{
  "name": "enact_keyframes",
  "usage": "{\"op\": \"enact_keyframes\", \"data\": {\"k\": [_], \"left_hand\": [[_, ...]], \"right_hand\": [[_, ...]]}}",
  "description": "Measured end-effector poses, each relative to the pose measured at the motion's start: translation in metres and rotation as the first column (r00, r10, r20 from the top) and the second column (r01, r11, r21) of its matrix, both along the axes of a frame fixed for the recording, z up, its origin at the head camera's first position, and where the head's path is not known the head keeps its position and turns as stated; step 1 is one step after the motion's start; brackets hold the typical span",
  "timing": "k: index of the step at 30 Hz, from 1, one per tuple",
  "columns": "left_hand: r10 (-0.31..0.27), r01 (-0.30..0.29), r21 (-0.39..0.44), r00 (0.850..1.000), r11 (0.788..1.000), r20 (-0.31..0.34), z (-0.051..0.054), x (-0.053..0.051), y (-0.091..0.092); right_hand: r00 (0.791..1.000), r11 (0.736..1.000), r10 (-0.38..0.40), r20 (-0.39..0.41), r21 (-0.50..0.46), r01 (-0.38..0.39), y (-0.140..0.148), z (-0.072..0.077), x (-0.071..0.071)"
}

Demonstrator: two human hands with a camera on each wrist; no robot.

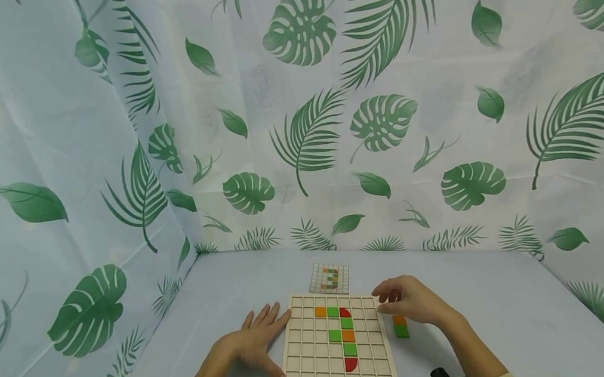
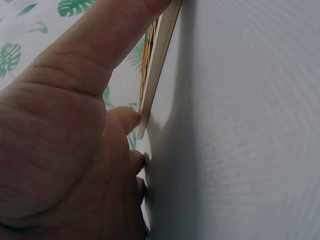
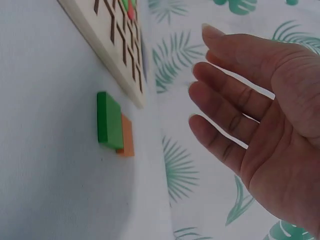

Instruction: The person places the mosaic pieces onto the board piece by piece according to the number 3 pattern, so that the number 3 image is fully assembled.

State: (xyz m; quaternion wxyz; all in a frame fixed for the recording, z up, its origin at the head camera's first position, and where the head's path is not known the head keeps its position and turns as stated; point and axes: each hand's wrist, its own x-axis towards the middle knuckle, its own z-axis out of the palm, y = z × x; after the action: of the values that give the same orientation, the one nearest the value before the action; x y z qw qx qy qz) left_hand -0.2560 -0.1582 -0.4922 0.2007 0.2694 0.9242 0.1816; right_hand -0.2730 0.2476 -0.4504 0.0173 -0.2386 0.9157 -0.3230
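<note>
A wooden grid board (image 1: 306,356) lies on the table with green, orange and red tiles in some cells. Orange and green squares form its top row, and a red quarter-round tile (image 1: 351,364) sits lowest. Along the board's left edge, my left hand (image 1: 256,340) is spread, its thumb by the near corner and its index finger touching the side. My right hand (image 1: 411,300) hovers by the upper right edge, fingers loosely bent and holding nothing. Below it, a green tile (image 3: 110,120) and an orange tile (image 3: 128,136) lie side by side on the table.
Behind the board lies a small pattern card (image 1: 316,280) showing a similar coloured figure on a grid. A pale cloth covers the table (image 1: 478,293). Leaf-printed curtains (image 1: 325,210) hang at the back and sides.
</note>
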Motion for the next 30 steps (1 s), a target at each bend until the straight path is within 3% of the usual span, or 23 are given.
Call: {"op": "enact_keyframes", "data": {"k": [9, 18, 30], "left_hand": [[-0.002, 0.002, -0.003, 1.0, 1.0, -0.006, 0.0, -0.001, 0.0], [0.004, -0.004, -0.004, 1.0, 1.0, -0.006, -0.001, -0.001, 0.0], [0.008, -0.008, -0.009, 1.0, 1.0, -0.008, 0.001, 0.001, 0.001]], "right_hand": [[0.998, 1.0, -0.006, 0.07, 0.01, 0.006, 0.012, -0.003, -0.003], [0.978, 1.0, 0.01, 0.209, -0.012, -0.007, 0.02, -0.006, -0.001], [0.966, 0.999, 0.035, 0.258, 0.001, -0.036, 0.023, -0.006, 0.005]]}}
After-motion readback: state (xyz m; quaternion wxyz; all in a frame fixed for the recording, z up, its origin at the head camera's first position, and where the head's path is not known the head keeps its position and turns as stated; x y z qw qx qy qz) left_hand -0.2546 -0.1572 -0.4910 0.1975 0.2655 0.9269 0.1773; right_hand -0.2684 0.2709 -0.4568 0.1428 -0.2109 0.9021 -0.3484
